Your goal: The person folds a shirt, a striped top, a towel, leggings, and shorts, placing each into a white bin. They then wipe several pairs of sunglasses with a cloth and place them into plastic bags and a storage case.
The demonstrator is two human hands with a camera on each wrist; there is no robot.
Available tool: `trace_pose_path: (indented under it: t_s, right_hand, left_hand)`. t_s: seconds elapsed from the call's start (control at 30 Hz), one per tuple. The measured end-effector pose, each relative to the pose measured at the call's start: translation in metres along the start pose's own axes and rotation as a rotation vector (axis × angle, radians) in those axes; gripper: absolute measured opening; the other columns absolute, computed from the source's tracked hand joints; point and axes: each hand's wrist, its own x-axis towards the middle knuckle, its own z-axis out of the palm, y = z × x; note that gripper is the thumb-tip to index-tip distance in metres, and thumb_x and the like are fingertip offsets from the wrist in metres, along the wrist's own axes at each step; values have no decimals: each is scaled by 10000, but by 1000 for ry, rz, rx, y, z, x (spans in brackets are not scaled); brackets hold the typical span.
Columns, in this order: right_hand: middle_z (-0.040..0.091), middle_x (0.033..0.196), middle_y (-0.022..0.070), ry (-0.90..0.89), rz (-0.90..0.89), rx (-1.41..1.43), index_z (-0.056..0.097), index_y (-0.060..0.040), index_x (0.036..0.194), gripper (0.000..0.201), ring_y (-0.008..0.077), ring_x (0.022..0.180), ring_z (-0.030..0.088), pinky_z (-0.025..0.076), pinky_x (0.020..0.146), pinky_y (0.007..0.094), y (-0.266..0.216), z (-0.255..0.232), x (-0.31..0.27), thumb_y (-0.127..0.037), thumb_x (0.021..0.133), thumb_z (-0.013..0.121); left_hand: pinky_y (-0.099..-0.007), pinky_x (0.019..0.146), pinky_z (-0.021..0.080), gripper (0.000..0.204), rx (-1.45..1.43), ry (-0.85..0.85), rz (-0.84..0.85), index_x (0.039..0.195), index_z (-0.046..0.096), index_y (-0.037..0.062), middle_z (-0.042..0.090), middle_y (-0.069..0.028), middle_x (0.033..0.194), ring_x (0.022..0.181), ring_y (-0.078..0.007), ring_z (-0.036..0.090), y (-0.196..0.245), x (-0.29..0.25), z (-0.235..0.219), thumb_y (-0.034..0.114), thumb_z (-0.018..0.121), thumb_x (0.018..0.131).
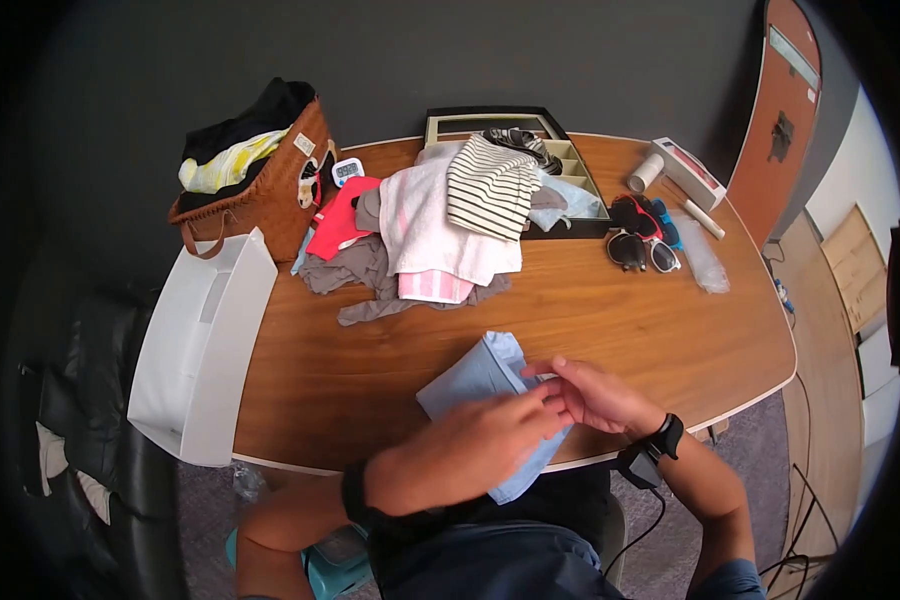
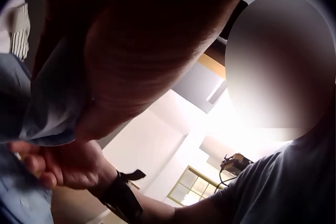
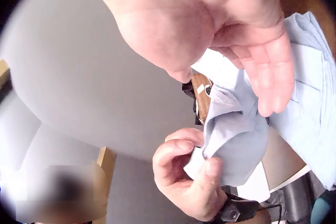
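Note:
A folded light blue cloth (image 1: 468,378) lies at the table's front edge, its lower part hanging over. In the right wrist view, the left hand (image 3: 186,184) pinches a raised flap of blue cloth (image 3: 239,140) between thumb and fingers. The right hand (image 3: 210,29) has its fingers extended against the cloth. In the head view, the left hand (image 1: 465,450) reaches across the cloth and its fingertips meet the right hand (image 1: 605,398), hiding the pinch. The left wrist view is dark; the right hand (image 2: 73,165) appears palm up beneath blue fabric (image 2: 58,95).
A clothes pile (image 1: 420,220) lies mid-table before a compartment case (image 1: 585,170). Sunglasses (image 1: 627,250), a plastic sleeve (image 1: 705,262) and a narrow box (image 1: 690,172) are on the right. On the left stand a white box (image 1: 210,350) and a brown basket (image 1: 275,200) of clothes.

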Motion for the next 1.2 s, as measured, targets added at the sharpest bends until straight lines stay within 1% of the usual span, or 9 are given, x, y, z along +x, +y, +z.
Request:
trace_pose_path:
  t_s: [0.1,0.23,0.33,0.5,0.7,0.93,1.0,1.13,1.2]
  right_hand:
    - [630,1049,110,92,32,-43,411,-8,1359,510,163,862,646,558,719,310,5,3,-9,-362,1004,506]
    - [633,902,62,139,-84,-625,428,-16,1336,507,93,785,597,517,638,267,17,2,-10,-82,895,668]
    - [623,864,92,222,-77,-747,414,-10,1344,545,134,747,593,505,630,302,18,12,-16,-110,877,678]
    - [627,859,186,381,-162,-1161,377,-18,1366,643,339,795,637,508,705,419,18,26,-14,-161,824,693]
    - [612,1019,265,475,-189,-1538,380,-5,1358,687,417,938,621,504,779,459,6,43,-23,-271,822,717]
    - [618,1050,234,611,-162,-1467,388,20,1381,870,330,970,633,511,833,393,-1,19,21,-416,748,795]
    - [645,989,188,438,-193,-1359,476,16,1322,834,252,930,645,511,821,338,-1,13,32,-434,713,828]
    - [677,976,97,229,-63,-1157,561,2,1242,651,154,924,635,499,826,279,-17,14,39,-340,756,827]
    - [665,1025,15,16,-190,-678,615,-4,1140,364,72,924,586,485,799,247,-3,-1,43,-176,851,753]
  left_hand:
    - [-377,785,509,310,-30,-77,47,1132,580,44,560,-90,1072,924,-295,611,3,-8,28,156,659,853]
    - [-379,841,500,312,-303,-214,-84,1116,587,24,552,-116,1154,982,-314,607,-9,-14,21,224,664,889]
    - [-388,895,476,320,-62,14,-241,1118,605,19,534,-149,1250,1064,-314,579,-35,-23,10,217,667,875]
    - [-441,1052,351,403,250,-82,-240,1206,583,32,486,-153,1344,1273,-334,419,-73,-40,32,251,634,871]
    - [-444,1089,308,460,474,-17,-182,1263,546,44,443,-160,1396,1314,-338,380,-80,-50,45,299,607,884]
    - [-461,961,432,645,245,31,-451,1324,442,18,480,-212,1332,1186,-401,499,-70,-40,21,240,731,791]
    - [-461,903,472,681,136,-26,-585,1327,423,15,533,-221,1265,1105,-420,555,-72,-41,15,208,757,766]
    - [-365,791,510,662,-222,2,-451,1324,411,21,623,-144,973,892,-285,641,-79,-40,-3,131,755,770]
    - [-337,779,508,655,-330,25,-427,1334,405,30,628,-111,900,857,-228,643,-78,-44,-11,119,749,783]
